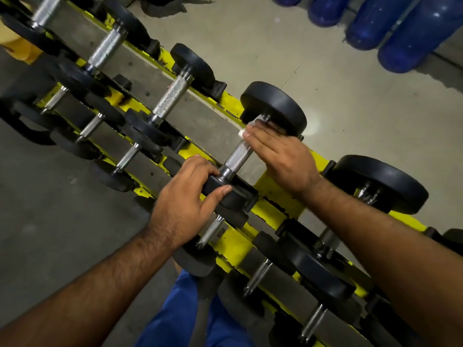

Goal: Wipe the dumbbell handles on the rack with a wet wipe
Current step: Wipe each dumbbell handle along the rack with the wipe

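A yellow rack (269, 186) is running diagonally across the view from upper left to lower right, carrying two tiers of black-ended dumbbells. On the upper tier five dumbbells are showing; on the lower tier about six handles are visible, though some ends are hidden in shadow, so the count there is uncertain. Beyond the rack, four blue cylinders (400, 28) are lying on the grey floor (263, 41) at the upper right.

The dumbbell being worked on (253, 144) is sitting on the upper tier, crosswise to the rail, its long axis pointing from lower left to upper right. The left hand (186, 201) is gripping its near black end, fingers and thumb curled round the rim. The right hand (280, 156) is lying over the far part of the knurled steel handle (238, 157), fingers wrapping down round it and pressing a white wet wipe (242, 133), which is peeking out at the fingertips.
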